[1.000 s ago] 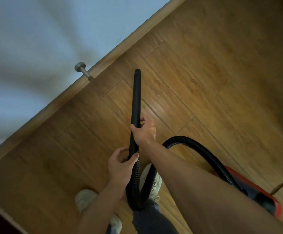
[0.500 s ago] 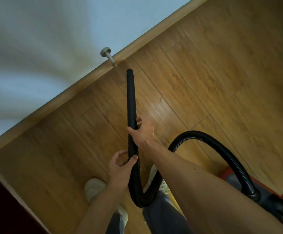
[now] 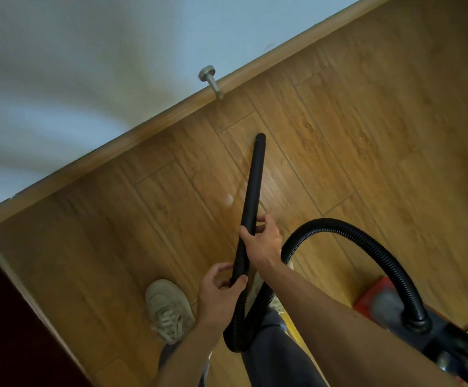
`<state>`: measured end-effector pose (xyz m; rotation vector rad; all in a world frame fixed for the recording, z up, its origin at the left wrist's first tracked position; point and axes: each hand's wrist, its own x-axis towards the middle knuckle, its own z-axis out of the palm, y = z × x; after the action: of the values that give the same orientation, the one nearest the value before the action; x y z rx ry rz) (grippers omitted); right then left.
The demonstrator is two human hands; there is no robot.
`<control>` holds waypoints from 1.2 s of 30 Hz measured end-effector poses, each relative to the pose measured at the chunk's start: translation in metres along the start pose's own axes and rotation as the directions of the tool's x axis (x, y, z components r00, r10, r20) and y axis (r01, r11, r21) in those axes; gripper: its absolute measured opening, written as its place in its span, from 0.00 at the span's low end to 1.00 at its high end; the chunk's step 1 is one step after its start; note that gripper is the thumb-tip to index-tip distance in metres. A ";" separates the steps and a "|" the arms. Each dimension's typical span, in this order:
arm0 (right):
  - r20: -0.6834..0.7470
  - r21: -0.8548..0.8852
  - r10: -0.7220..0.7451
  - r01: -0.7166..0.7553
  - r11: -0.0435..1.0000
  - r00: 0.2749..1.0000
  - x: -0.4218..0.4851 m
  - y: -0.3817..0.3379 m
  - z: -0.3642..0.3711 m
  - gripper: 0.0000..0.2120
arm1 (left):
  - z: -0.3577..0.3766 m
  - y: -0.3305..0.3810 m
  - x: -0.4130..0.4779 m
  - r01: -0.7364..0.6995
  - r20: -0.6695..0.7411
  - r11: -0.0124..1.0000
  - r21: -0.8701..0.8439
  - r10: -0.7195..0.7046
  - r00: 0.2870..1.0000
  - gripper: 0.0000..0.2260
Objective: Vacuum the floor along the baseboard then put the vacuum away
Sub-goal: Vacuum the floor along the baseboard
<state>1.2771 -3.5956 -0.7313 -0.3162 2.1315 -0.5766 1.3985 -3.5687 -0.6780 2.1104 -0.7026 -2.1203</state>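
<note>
The smooth, matte black wand (image 3: 254,180) is a straight rigid tube. It points toward twelve o'clock, with its open round tip low over the floor (image 3: 366,129), near the baseboard (image 3: 171,114) but not touching it. The right hand (image 3: 262,241) has its fingers wrapped round the wand's middle. The left hand (image 3: 218,290) curls round the lower end, where the ribbed, flexible hose (image 3: 366,240) begins. The hose loops down past the legs and arcs over toward four o'clock into the red and dark plastic vacuum (image 3: 439,335), which sits on the floor. To do this step well, I would bring the tip toward eleven o'clock until it meets the joint between plank and trim. Then I would slide it slowly along that line at a shallow angle, with the right hand steering and the left keeping the hose slack. The metal door stop (image 3: 211,82), a short peg with a round disc head, juts out from the baseboard at twelve o'clock and needs working around. The floor is glossy wood-grain plank, so the hard tip should glide easily. A pale laced shoe (image 3: 168,311) stands at six o'clock.
</note>
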 end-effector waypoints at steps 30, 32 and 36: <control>0.128 -0.175 -0.245 0.265 0.948 0.961 -0.063 0.000 0.079 0.15 | -0.067 -0.044 -0.018 0.124 -0.019 0.893 -0.433 -0.147 0.989 0.10; 0.140 -0.193 -0.240 0.264 0.945 0.961 -0.065 0.004 0.077 0.14 | -0.071 -0.046 -0.020 0.142 0.009 0.893 -0.427 -0.153 0.988 0.11; 0.186 -0.224 -0.245 0.284 0.932 0.951 -0.077 0.005 0.089 0.16 | -0.090 -0.052 -0.024 0.167 0.042 0.896 -0.411 -0.164 0.986 0.11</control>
<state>1.3944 -3.5840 -0.7252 -0.7751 2.0235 -0.4198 1.5001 -3.5373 -0.6701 1.9832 -0.0541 -2.1188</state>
